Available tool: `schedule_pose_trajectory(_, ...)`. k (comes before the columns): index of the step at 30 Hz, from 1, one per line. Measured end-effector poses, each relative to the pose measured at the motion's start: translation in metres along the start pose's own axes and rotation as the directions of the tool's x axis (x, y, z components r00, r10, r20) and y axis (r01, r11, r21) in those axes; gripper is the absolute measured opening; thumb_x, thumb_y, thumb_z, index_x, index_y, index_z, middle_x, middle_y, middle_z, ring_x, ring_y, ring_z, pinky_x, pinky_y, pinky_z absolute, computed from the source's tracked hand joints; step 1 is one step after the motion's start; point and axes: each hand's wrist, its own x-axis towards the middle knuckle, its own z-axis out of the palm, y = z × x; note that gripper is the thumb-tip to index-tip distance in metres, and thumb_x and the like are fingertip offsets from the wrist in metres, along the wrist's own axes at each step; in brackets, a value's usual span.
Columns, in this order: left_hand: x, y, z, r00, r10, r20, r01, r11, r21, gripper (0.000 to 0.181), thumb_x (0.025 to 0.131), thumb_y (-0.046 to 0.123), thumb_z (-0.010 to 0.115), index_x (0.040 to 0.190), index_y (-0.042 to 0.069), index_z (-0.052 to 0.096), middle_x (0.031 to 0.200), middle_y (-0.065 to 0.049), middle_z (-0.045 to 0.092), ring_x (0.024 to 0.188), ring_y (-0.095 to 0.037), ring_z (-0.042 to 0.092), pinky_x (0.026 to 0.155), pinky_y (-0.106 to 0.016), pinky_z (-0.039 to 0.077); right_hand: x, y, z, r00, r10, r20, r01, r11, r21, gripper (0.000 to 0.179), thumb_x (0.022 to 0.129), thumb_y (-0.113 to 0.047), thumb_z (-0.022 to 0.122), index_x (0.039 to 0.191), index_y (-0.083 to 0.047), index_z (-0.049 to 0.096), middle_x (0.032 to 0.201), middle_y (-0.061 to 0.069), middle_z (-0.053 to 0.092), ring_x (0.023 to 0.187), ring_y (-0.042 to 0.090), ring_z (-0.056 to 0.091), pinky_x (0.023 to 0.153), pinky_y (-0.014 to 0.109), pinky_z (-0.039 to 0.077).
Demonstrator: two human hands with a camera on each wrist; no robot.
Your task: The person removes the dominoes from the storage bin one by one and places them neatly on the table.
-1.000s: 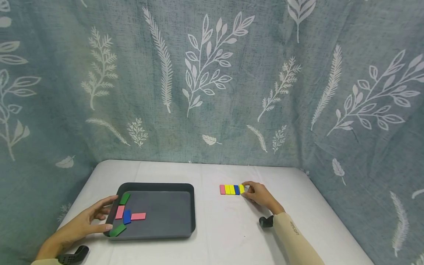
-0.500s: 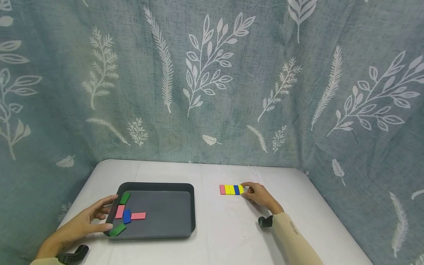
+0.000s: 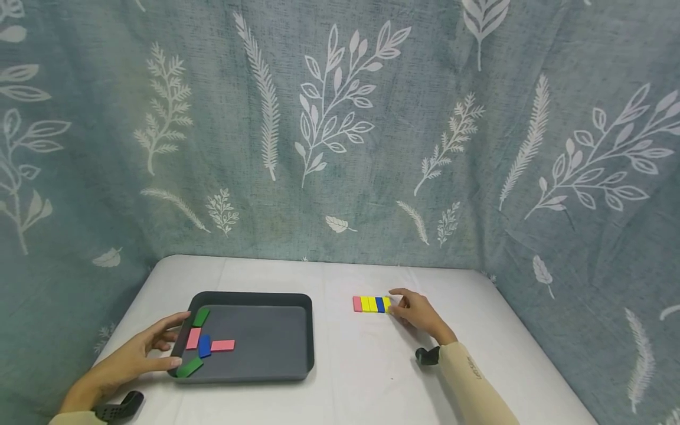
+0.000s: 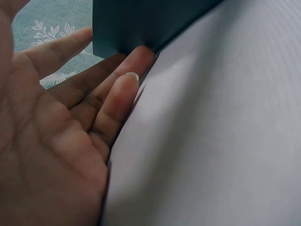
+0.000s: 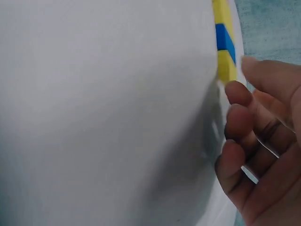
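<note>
In the head view, a row of flat blocks lies side by side on the white cloth: a pink block (image 3: 358, 304), two yellow ones, a blue block (image 3: 380, 304) and an end yellow block (image 3: 387, 304). My right hand (image 3: 419, 313) is at the row's right end, thumb and index finger spread apart. The right wrist view shows its fingertips just beside the end yellow block, with no block between them. My left hand (image 3: 137, 353) touches the left side of a dark grey baking tray (image 3: 265, 333), fingers spread along it; its fingertips meet the tray wall (image 4: 136, 28) in the left wrist view.
Inside the tray's left part lie two green blocks, one at the far corner (image 3: 201, 317) and one at the near corner (image 3: 190, 367). Between them are two pink blocks and a blue block (image 3: 205, 346). A patterned curtain (image 3: 340, 147) hangs behind the table.
My right index finger has lifted away from the end yellow block, widening its gap from the thumb. The row stays in place, and my left hand keeps its position at the tray.
</note>
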Motion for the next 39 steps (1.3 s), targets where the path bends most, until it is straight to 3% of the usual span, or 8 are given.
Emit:
schedule_pose_trajectory(7,0.0,0.001,0.0,1.0,-0.003,-0.01,0.003,1.0,0.018,0.089,0.093,0.024,0.076,0.162,0.009,0.023,0.15,-0.025,0.043,0.119,-0.031,0.05,0.091,-0.047,0.046,0.005,-0.021,-0.002,0.997,-0.066,-0.042,0.066,0.998,0.007,0.045,0.099,-0.024,0.071,0.14,-0.007,0.061,0.078,0.003,0.062,0.059,0.019,0.054,0.058,0.031,0.046)
schedule_pose_trajectory(13,0.001,0.0,0.0,1.0,0.007,-0.006,-0.007,0.999,0.039,0.089,0.093,0.024,0.076,0.162,0.009,0.022,0.151,-0.025,0.041,0.121,-0.031,0.05,0.091,-0.049,0.045,0.007,-0.049,0.004,0.987,-0.158,-0.017,0.158,0.987,0.024,0.044,0.099,-0.022,0.071,0.139,-0.007,0.061,0.078,0.002,0.063,0.06,0.019,0.056,0.058,0.031,0.049)
schedule_pose_trajectory(20,0.003,0.0,0.001,1.0,0.013,0.0,-0.013,1.0,0.026,0.09,0.093,0.023,0.076,0.163,0.009,0.022,0.149,-0.024,0.043,0.12,-0.03,0.049,0.091,-0.048,0.045,0.007,-0.079,0.017,0.973,-0.231,0.011,0.231,0.972,0.044,0.038,0.099,-0.021,0.071,0.136,-0.015,0.064,0.078,0.001,0.063,0.059,0.017,0.056,0.058,0.031,0.049)
schedule_pose_trajectory(28,0.002,0.0,0.002,1.0,0.004,-0.007,-0.004,1.0,0.012,0.09,0.093,0.024,0.076,0.162,0.009,0.022,0.15,-0.023,0.041,0.119,-0.029,0.048,0.091,-0.047,0.045,0.012,-0.112,0.034,0.951,-0.298,0.081,0.289,0.951,0.112,0.04,0.101,-0.025,0.07,0.139,-0.017,0.061,0.083,0.01,0.069,0.069,0.036,0.067,0.061,0.031,0.053)
schedule_pose_trajectory(32,0.002,0.0,0.001,1.0,-0.01,-0.01,0.01,1.0,0.009,0.09,0.093,0.025,0.077,0.163,0.011,0.022,0.15,-0.023,0.04,0.12,-0.03,0.047,0.092,-0.047,0.044,0.014,-0.126,0.043,0.936,-0.338,0.102,0.327,0.938,0.112,0.039,0.101,-0.027,0.069,0.139,-0.018,0.061,0.082,0.009,0.069,0.066,0.036,0.065,0.059,0.032,0.052)
schedule_pose_trajectory(39,0.0,0.002,0.0,1.0,-0.013,-0.002,0.013,1.0,-0.009,0.089,0.093,0.025,0.077,0.163,0.012,0.022,0.151,-0.024,0.039,0.121,-0.031,0.046,0.092,-0.047,0.043,0.017,-0.147,0.058,0.926,-0.359,0.113,0.347,0.931,0.115,0.038,0.1,-0.027,0.07,0.137,-0.019,0.062,0.078,0.001,0.068,0.066,0.037,0.064,0.059,0.03,0.052)
